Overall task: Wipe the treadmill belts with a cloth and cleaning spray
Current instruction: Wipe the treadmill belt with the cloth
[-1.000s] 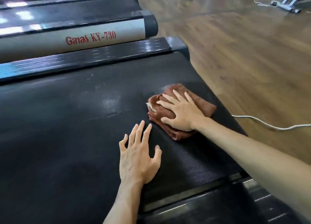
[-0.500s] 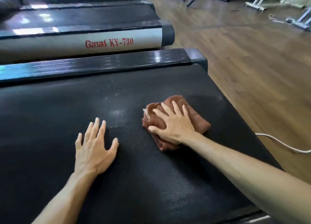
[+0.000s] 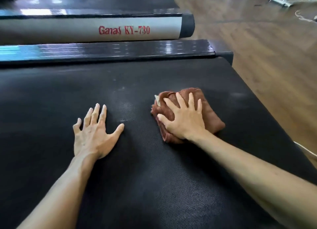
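A black textured treadmill belt fills most of the view. A folded brown cloth lies on its right half, with a small white tag at its left edge. My right hand presses flat on the cloth, fingers spread and straight. My left hand rests flat on the bare belt to the left of the cloth, fingers spread. Faint pale smears show on the belt between and beyond the hands. No spray bottle is in view.
A glossy black side rail borders the belt's far edge. Beyond it lies a second treadmill with a grey side panel marked in red letters. Wooden floor lies to the right, with a white cable at the belt's right edge.
My right hand has slid the cloth leftward and toward me across the belt. My left hand has shifted left on the belt, away from the cloth. The camera has moved along the treadmill.
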### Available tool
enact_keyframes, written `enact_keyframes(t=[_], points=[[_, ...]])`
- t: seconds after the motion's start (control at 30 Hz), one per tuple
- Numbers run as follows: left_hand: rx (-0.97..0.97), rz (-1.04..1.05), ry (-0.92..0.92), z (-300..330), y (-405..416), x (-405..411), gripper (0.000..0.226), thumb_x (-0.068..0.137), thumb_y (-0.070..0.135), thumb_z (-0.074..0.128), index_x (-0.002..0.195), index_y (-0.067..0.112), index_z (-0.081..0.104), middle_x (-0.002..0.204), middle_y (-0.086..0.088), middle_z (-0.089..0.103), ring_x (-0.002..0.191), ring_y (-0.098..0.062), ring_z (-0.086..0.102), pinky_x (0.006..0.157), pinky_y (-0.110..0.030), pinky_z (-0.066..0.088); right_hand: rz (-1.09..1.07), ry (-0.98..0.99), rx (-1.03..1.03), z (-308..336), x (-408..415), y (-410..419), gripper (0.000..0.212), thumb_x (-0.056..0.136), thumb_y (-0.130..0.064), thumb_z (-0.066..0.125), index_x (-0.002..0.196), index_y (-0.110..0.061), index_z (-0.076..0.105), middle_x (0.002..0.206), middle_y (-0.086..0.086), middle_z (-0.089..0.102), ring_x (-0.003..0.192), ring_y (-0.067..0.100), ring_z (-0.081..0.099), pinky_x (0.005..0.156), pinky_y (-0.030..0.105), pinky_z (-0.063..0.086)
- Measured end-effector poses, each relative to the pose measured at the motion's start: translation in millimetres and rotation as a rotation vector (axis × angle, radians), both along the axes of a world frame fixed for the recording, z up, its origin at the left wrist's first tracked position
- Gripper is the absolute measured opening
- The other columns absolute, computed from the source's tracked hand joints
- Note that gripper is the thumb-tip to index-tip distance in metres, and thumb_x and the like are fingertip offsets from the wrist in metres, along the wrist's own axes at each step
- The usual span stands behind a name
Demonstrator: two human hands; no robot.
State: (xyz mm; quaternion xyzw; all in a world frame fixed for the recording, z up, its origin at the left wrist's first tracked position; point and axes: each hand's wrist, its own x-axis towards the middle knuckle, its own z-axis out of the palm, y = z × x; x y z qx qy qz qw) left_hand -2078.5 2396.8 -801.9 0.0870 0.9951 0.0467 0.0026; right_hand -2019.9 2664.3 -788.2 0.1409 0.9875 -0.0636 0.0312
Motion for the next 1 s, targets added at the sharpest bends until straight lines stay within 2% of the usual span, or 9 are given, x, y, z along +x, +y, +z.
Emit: enact_keyframes(t=[0.1, 0.17, 0.4, 0.5, 0.63, 0.73, 0.87, 0.93, 1.0], points=[[0.006, -0.002, 0.001, -2.4, -0.3, -0.3, 0.089, 0.09, 0.078, 0.015, 0.164, 0.031, 0.001, 0.171, 0.012, -0.008, 0.156, -0.007, -0.009, 0.124, -0.042, 0.006, 0.174, 0.027, -0.028, 3.0, 56.2, -34.8, 0.08, 0.085, -0.084, 0.025, 0.159, -0.054, 0.017, 0.174, -0.006, 0.004, 0.158, 0.036, -0.011, 0.124, 0.06, -0.01], [0.013, -0.003, 0.01, -2.5, 0.8, -0.2, 0.088, 0.091, 0.077, 0.016, 0.164, 0.031, 0.001, 0.171, 0.012, -0.008, 0.156, -0.007, -0.009, 0.124, -0.042, 0.005, 0.168, -0.003, -0.033, 4.7, 74.0, -25.1, 0.083, 0.081, -0.087, 0.022, 0.158, -0.056, 0.017, 0.173, -0.01, 0.005, 0.159, 0.031, -0.01, 0.126, 0.057, -0.009], [0.036, 0.001, 0.022, -6.2, -1.2, -3.1, 0.078, 0.097, 0.067, 0.021, 0.164, 0.031, 0.004, 0.171, 0.012, -0.006, 0.156, -0.006, -0.008, 0.124, -0.043, 0.005, -0.068, -0.025, -0.049, 4.5, -35.8, 16.0, 0.07, 0.094, -0.076, 0.035, 0.158, -0.052, 0.025, 0.174, -0.005, 0.007, 0.159, 0.036, -0.004, 0.125, 0.061, -0.004], [0.047, 0.0, 0.019, -6.3, -1.6, -4.2, 0.074, 0.099, 0.063, 0.021, 0.164, 0.031, 0.005, 0.171, 0.012, -0.005, 0.156, -0.006, -0.007, 0.124, -0.043, 0.006, 0.092, 0.005, -0.037, 2.8, -39.4, -21.8, 0.069, 0.094, -0.073, 0.036, 0.158, -0.05, 0.025, 0.174, -0.004, 0.007, 0.158, 0.038, -0.003, 0.124, 0.063, -0.005], [0.046, 0.005, 0.03, -6.9, -1.5, -4.3, 0.077, 0.099, 0.063, 0.02, 0.164, 0.027, 0.001, 0.171, 0.012, -0.007, 0.156, -0.006, -0.008, 0.125, -0.042, 0.006, 0.341, 0.055, -0.068, 1.9, 35.6, -45.8, 0.075, 0.085, -0.078, 0.025, 0.156, -0.054, 0.027, 0.172, -0.012, 0.012, 0.159, 0.029, -0.002, 0.126, 0.056, -0.006], [0.076, 0.012, 0.038, -7.5, -1.1, -4.3, 0.081, 0.099, 0.063, 0.023, 0.164, 0.021, 0.001, 0.171, 0.009, -0.008, 0.156, -0.006, -0.007, 0.125, -0.042, 0.005, 0.168, 0.036, -0.015, 1.1, 36.8, -11.3, 0.08, 0.081, -0.081, 0.019, 0.157, -0.054, 0.026, 0.171, -0.014, 0.015, 0.159, 0.026, 0.004, 0.128, 0.053, 0.0], [0.056, 0.022, 0.037, -7.5, -1.5, -3.2, 0.082, 0.098, 0.064, 0.02, 0.164, 0.02, 0.001, 0.171, 0.008, -0.008, 0.156, -0.007, -0.007, 0.125, -0.042, 0.005, -0.103, 0.02, -0.001, 1.5, -46.4, 21.1, 0.072, 0.093, -0.074, 0.03, 0.159, -0.048, 0.027, 0.173, -0.008, 0.015, 0.159, 0.032, 0.006, 0.126, 0.059, 0.001], [0.064, 0.016, 0.035, -6.9, -0.5, -3.5, 0.082, 0.098, 0.064, 0.021, 0.164, 0.02, 0.001, 0.171, 0.008, -0.007, 0.156, -0.007, -0.006, 0.124, -0.041, 0.005, -0.108, 0.023, -0.018, -0.2, -83.6, 10.2, 0.07, 0.095, -0.071, 0.033, 0.16, -0.045, 0.028, 0.173, -0.005, 0.015, 0.158, 0.035, 0.005, 0.125, 0.062, -0.001], [0.076, 0.021, 0.037, -6.6, -0.7, -3.2, 0.082, 0.098, 0.064, 0.022, 0.164, 0.02, 0.003, 0.171, 0.008, -0.006, 0.156, -0.006, -0.005, 0.124, -0.041, 0.005, 0.007, 0.02, -0.025, 0.1, -98.5, -15.4, 0.069, 0.095, -0.07, 0.035, 0.159, -0.045, 0.029, 0.173, -0.006, 0.015, 0.158, 0.036, 0.004, 0.124, 0.064, -0.002]])
